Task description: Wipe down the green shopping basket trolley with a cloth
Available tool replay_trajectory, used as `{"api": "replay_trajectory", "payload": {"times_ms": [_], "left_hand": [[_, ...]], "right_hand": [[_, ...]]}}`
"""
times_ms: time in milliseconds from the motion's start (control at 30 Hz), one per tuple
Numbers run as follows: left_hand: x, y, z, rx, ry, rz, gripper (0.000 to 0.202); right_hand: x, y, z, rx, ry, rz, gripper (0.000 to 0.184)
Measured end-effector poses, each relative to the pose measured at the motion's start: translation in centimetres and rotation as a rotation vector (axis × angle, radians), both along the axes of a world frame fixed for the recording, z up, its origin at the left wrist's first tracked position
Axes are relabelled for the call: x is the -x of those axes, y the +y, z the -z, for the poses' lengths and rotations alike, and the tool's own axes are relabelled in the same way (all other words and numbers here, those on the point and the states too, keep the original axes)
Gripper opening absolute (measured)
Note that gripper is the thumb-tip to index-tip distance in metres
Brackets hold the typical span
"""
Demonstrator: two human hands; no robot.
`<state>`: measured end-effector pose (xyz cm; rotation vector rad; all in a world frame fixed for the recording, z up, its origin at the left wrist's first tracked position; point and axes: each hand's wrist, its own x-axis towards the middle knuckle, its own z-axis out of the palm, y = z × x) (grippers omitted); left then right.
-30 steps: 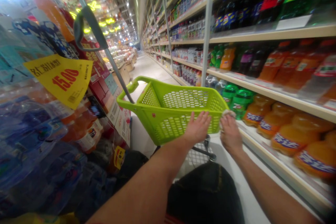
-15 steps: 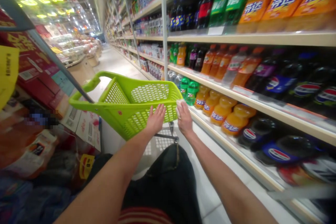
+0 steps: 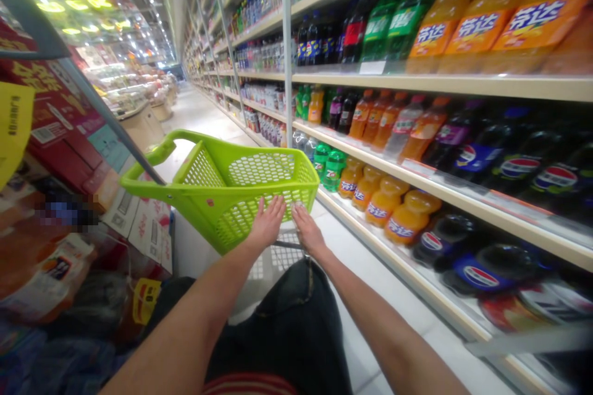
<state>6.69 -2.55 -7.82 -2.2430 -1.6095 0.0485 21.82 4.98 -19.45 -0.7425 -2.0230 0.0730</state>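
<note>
Seemingly pressing flat-spread, apparently unladen left hand (image 3: 268, 223) and straight-fingered right hand (image 3: 309, 232), with unclear hold, to near side of green shopping cart (image 3: 231, 195); probably needing even contact.

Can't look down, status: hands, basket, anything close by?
Left hand against side of green basket. Right hand beside it, same side. Bottle shelves along the right.

The shopping cart (image 3: 222, 194) is being flanked by boxes (image 3: 146, 225) on the left and, on the right, shelves (image 3: 417, 83) bearing bottles (image 3: 380, 200). Its near side is being fronted by the left hand (image 3: 269, 222) and, farther right, the right hand (image 3: 307, 231).
</note>
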Motion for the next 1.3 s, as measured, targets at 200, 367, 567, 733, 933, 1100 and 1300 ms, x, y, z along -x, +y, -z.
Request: {"api": "replay_trajectory", "payload": {"times_ms": [200,367,567,733,933,1100,1300], "left_hand": [[1.4,0.4,-1.0,-0.055,-0.017,-0.065,0.063],[2.4,-0.3,-1.4,-0.029,0.03,-0.07,0.064],[3.6,-2.0,0.1,0.002,0.043,-0.089,0.061],[5.1,-3.1,0.6,0.014,0.016,-0.134,0.063],[7.0,-3.9,-1.4,-0.054,-0.059,-0.208,0.068],[7.7,-4.5,-1.7,-0.047,-0.082,-0.222,0.065],[8.6,-5.3,-0.1,-0.044,-0.122,-0.21,0.062]], "right_hand": [[1.6,0.4,-6.6,-0.126,0.156,0.085,0.049],[4.8,0.6,-5.2,-0.096,0.048,0.036,0.042],[5.3,-1.0,0.1,0.016,-0.088,-0.052,0.047],[5.2,-2.4,-2.3,-0.049,-0.009,-0.096,0.05],[7.9,-1.9,-8.1,-0.058,0.08,-0.066,0.047],[9.8,-1.4,-6.1,-0.039,0.009,-0.082,0.043],[10.1,-2.9,-1.4,-0.007,-0.074,-0.148,0.047]]}}
